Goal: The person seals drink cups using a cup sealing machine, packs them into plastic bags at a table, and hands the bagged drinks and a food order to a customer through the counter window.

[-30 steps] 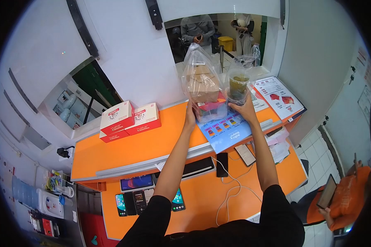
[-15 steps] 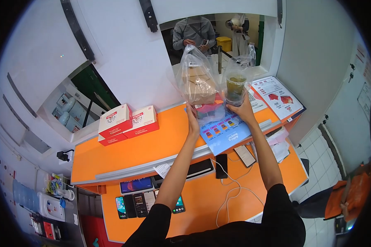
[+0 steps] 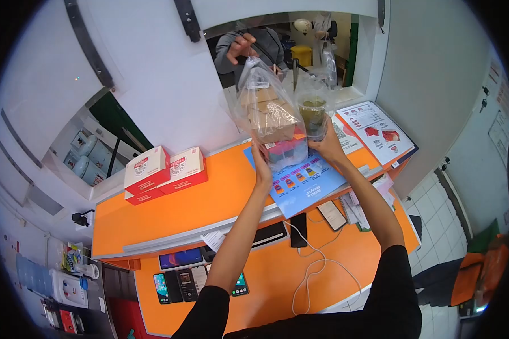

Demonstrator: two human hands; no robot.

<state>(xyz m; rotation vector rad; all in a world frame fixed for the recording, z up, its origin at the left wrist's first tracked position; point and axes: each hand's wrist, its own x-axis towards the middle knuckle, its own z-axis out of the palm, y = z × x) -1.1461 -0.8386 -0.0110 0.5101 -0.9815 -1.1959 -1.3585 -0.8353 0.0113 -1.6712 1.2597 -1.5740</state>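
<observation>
My left hand (image 3: 260,163) presses against the lower left side of a clear plastic bag (image 3: 244,116), its fingers partly hidden behind it. Inside the bag, brown cardboard food boxes (image 3: 272,120) sit above a red and dark package (image 3: 285,151). My right hand (image 3: 330,147) grips the base of a lidded plastic cup (image 3: 314,116) of greenish drink, in its own clear bag. Both bags are over the counter at the service window. Beyond them, another person's hand (image 3: 242,47) is at the top of the food bag.
Red and white boxes (image 3: 181,169) stand at the left of the orange counter (image 3: 220,169). A blue menu sheet (image 3: 305,189) lies under the bags, with a menu board (image 3: 376,133) to the right. Several phones (image 3: 186,284) and a white cable (image 3: 324,260) lie on the lower desk.
The person beyond the window has come closer and raised a hand to the food bag's top. Both my hands still hold the bags, and my view has shifted slightly.
</observation>
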